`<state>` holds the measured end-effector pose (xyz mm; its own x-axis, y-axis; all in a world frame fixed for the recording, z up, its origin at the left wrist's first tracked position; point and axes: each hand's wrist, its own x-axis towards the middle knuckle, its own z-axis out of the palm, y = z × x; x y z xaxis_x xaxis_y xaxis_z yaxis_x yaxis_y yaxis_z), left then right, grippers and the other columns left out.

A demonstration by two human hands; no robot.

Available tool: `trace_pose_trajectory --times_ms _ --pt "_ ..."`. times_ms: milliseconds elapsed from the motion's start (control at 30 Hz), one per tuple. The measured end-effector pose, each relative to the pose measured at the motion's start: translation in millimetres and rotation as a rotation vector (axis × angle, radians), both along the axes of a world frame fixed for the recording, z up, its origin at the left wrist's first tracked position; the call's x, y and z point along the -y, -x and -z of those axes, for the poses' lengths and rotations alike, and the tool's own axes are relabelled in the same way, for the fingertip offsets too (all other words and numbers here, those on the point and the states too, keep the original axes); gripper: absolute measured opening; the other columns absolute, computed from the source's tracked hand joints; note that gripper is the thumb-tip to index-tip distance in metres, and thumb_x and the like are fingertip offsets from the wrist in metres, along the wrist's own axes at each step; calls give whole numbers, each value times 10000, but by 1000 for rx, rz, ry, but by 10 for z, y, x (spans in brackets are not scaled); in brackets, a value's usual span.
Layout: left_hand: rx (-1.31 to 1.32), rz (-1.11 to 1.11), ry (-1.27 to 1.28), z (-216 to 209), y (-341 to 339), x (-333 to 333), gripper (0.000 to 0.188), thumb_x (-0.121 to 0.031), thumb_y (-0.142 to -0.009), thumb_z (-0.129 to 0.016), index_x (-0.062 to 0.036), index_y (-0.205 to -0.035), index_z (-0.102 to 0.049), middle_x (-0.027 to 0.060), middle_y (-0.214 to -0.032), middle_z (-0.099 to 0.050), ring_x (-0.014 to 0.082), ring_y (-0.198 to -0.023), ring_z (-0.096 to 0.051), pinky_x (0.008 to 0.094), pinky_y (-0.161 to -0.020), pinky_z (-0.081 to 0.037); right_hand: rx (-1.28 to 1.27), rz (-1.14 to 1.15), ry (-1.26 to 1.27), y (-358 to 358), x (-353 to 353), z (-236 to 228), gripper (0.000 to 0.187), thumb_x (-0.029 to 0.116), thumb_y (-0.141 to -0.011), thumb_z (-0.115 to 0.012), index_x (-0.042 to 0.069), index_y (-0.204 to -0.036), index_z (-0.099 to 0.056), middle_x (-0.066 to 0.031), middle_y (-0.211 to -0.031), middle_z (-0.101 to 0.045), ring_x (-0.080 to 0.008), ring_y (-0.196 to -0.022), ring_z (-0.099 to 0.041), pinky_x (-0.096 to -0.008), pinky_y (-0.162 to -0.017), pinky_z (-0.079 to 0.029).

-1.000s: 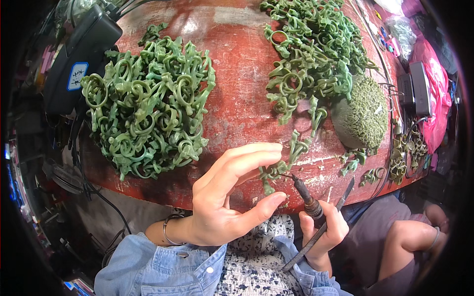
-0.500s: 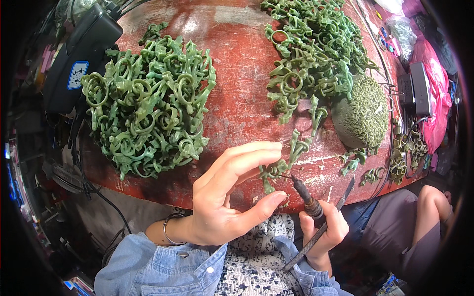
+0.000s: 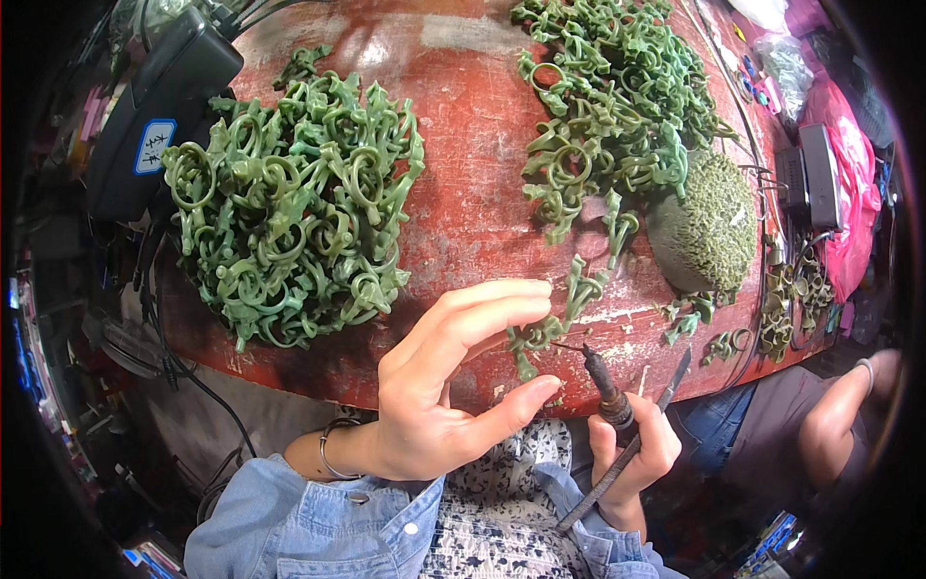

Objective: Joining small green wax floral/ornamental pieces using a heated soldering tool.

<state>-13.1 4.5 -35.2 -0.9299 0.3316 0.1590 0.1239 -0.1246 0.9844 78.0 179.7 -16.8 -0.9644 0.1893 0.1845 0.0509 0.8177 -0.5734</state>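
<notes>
My left hand (image 3: 453, 386) is raised over the near table edge, thumb and fingertips curved around a small green wax piece (image 3: 526, 338). It spans the gap between them; the exact contact points are partly hidden. Another green wax piece (image 3: 584, 282) shows just beyond the fingertips. In my right hand (image 3: 641, 449) is a dark wax pen (image 3: 608, 391), its thin bent wire tip close to the held piece's right side. The same hand also grips a long metal tool (image 3: 617, 468) with a flat pointed blade, slanting up to the right.
Heaps of green wax rings lie at left (image 3: 299, 212) and far right (image 3: 617, 106) on the red table (image 3: 463, 193). A rounded green, rough-topped mound (image 3: 709, 222) sits at right. Black device (image 3: 159, 106), cables and a pink bag (image 3: 839, 193) flank the table. Another person's arm (image 3: 839, 415) is at right.
The wax pen's tip has shifted slightly right, away from the held piece. My left hand has barely moved. At right, the other person's arm and leg have changed position.
</notes>
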Motion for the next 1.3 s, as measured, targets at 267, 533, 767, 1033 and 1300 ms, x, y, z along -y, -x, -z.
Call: trace_pose_trajectory --times_ms 267,533,767,1033,1300 --pt "-4 4 -21 0 2 4 462 57 -703 -666 70 -1120 -469 210 -1179 -456 273 -1134 -472 332 -937 -428 -7 13 30 -21 -13 9 320 227 -669 -743 -7 -818 -584 -84 -591 -559 -215 -474 -536 -277 -467 -410" --pt "-36 -168 64 -42 -39 -77 440 -1 -653 -724 30 -1061 -562 170 -1065 -577 283 -1003 -562 346 -866 -450 4 -5 0 -22 4 -3 308 217 -675 -738 -7 -819 -582 -87 -594 -564 -216 -474 -537 -277 -465 -410" --pt "-55 -200 37 -24 -42 -101 448 8 -652 -719 39 -1066 -552 170 -1057 -579 294 -999 -559 361 -864 -446 3 27 -44 -20 46 10 314 271 -697 -711 1 -783 -577 -78 -591 -534 -213 -489 -515 -288 -473 -389" --pt "-157 -206 105 -6 -17 -105 453 16 -634 -720 38 -1057 -558 168 -1046 -584 300 -980 -564 363 -852 -451 9 58 -51 -12 58 14 321 304 -720 -683 6 -747 -567 -65 -586 -510 -204 -499 -496 -293 -490 -374" --pt "-194 -202 136 -10 -9 -106 460 14 -626 -722 38 -1055 -559 166 -1039 -588 303 -974 -565 369 -852 -450 23 53 -66 -19 48 12 290 270 -693 -696 15 -750 -571 -67 -590 -523 -212 -503 -506 -295 -493 -380"
